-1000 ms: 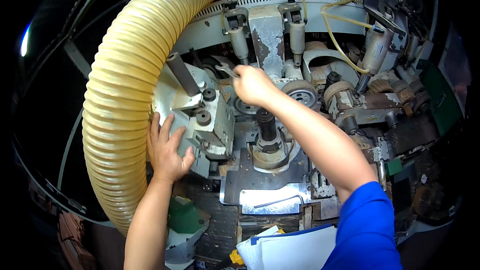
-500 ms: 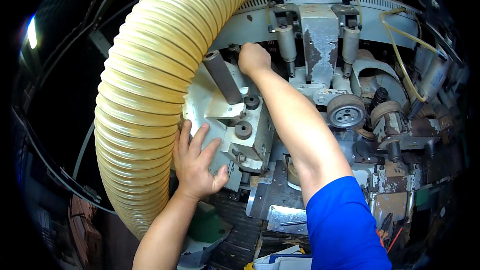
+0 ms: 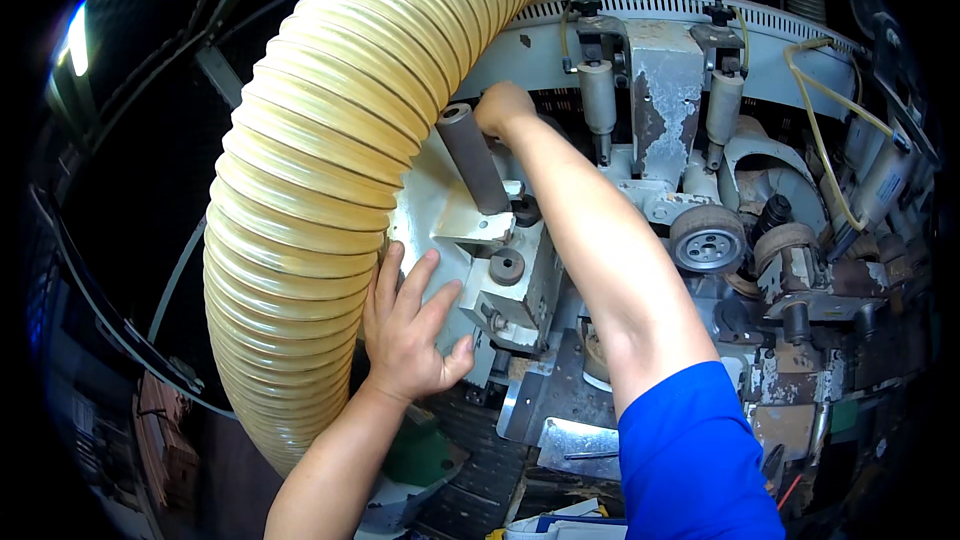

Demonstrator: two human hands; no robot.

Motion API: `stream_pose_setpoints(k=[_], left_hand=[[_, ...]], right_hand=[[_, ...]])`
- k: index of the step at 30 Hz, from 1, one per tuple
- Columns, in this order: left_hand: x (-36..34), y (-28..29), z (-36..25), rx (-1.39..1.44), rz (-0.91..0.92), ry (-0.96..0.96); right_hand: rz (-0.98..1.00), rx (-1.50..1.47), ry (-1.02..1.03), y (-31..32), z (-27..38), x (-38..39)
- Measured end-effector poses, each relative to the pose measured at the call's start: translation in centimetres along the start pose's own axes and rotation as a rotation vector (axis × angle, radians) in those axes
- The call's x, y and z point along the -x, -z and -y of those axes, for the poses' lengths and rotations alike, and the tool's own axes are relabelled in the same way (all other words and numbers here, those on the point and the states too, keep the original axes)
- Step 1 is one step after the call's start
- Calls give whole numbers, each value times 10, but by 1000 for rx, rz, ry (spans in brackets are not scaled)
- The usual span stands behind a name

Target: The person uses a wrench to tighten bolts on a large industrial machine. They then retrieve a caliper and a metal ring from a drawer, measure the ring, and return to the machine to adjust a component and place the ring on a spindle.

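Note:
My left hand (image 3: 412, 325) lies with fingers spread on a pale metal hood (image 3: 425, 205), right beside a large yellowish ribbed hose (image 3: 310, 170). My right hand (image 3: 503, 108) reaches to the far side of the hood, behind the top of a dark round bar (image 3: 473, 162). Its fingers are curled, and whatever they grip is hidden. Between my arms stands a pale metal block (image 3: 520, 305). A dark round knob (image 3: 507, 266) sits on top of it, and a second knob (image 3: 526, 210) is partly covered by the bracket.
Two grey cylinders (image 3: 597, 100) flank a chipped upright post (image 3: 667, 105) at the back. Right of my forearm are a rubber-rimmed wheel (image 3: 708, 238) and a yellow air tube (image 3: 812, 125). Below the block lies a metal plate (image 3: 575, 445). Stacked wood strips (image 3: 165, 430) show at lower left.
The whole view has shifted, so the machine appears farther right. My right hand has moved left against the machine and now covers a dark fitting seen before. My left hand stays on the hood.

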State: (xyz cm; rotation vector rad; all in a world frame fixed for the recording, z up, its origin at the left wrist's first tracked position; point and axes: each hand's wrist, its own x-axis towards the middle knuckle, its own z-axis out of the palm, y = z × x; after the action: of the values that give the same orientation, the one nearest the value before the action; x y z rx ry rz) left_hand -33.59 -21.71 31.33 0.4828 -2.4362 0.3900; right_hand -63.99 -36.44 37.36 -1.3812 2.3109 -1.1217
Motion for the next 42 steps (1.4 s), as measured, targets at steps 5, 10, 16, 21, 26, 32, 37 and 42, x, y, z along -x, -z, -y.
stream_pose_setpoints(k=[5, 10, 16, 21, 26, 32, 37, 42], left_hand=[[0, 0, 1, -3, 0, -10], [1, 1, 0, 20, 24, -7], [-1, -1, -1, -5, 10, -19], [1, 3, 1, -24, 18, -14], [-4, -1, -1, -2, 9, -24], [1, -1, 2, 4, -19, -27], [0, 1, 1, 9, -2, -13], [1, -1, 3, 14, -10, -18]], right_hand=[[-51, 44, 8, 0, -7, 2], [174, -321, -102, 9, -34, -6], [-33, -483, -76, 7, -46, 14], [-112, 454, 151, 14, -27, 42], [-241, 494, 44, 7, -30, 31], [-127, 420, 43, 16, -23, 32], [-164, 384, 80, -1, -19, 25], [-173, 324, 83, -9, -14, 21]])
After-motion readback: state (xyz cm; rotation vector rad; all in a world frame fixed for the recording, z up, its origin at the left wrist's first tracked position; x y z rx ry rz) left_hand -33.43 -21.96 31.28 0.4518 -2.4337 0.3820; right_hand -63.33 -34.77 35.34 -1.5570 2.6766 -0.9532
